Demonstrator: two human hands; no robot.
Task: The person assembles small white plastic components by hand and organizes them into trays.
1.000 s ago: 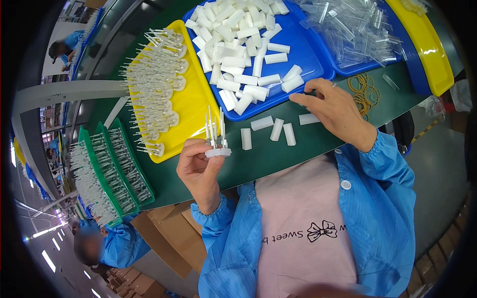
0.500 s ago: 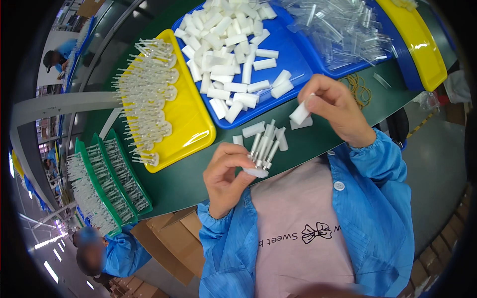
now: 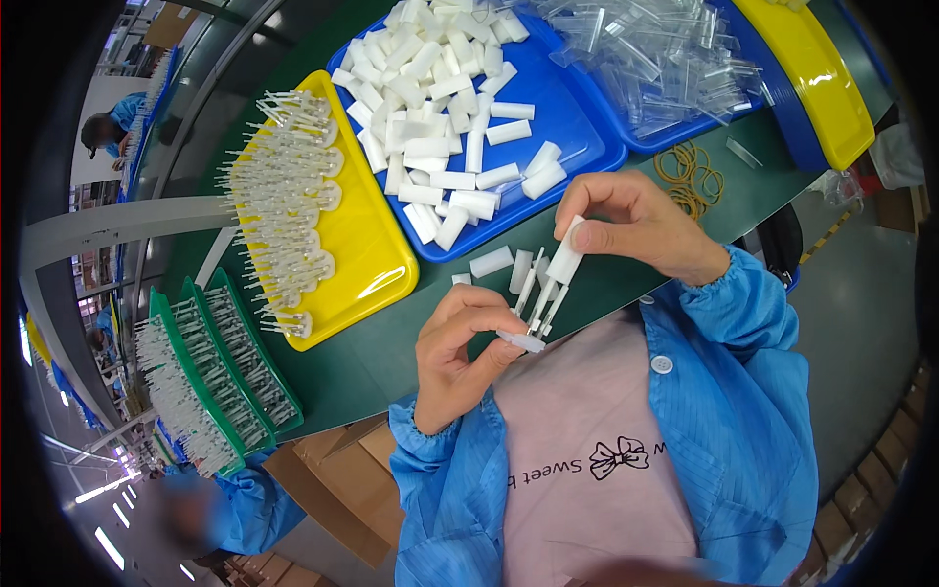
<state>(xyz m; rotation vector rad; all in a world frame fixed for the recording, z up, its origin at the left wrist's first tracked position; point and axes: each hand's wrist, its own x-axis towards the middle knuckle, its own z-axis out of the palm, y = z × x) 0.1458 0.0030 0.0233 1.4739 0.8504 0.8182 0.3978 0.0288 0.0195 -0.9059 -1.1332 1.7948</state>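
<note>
My left hand [image 3: 458, 354] pinches the edge of a small pale, round base [image 3: 522, 342] with several slim rods [image 3: 544, 311] standing up from it. Between thumb and fingers my right hand [image 3: 641, 227] grips a white foam piece [image 3: 564, 262]. That piece is lined up with the rods and covers the upper part of the middle ones; how far it is pushed on I cannot tell. Just behind the left hand, a few loose foam pieces [image 3: 491, 261] lie on the green table [image 3: 367, 350].
Many white foam pieces fill a blue tray [image 3: 562, 127]. To its right are clear plastic pieces [image 3: 650, 64], rubber bands [image 3: 690, 176] and a yellow tray [image 3: 822, 83]. At left, a yellow tray [image 3: 377, 269] and green racks [image 3: 220, 372] hold rodded assemblies. A co-worker's blue sleeve [image 3: 259, 509] shows lower left.
My right hand has come left and down, bringing the foam piece from apart onto the rods. The left hand has shifted slightly right with the base, and the view has moved a little.
</note>
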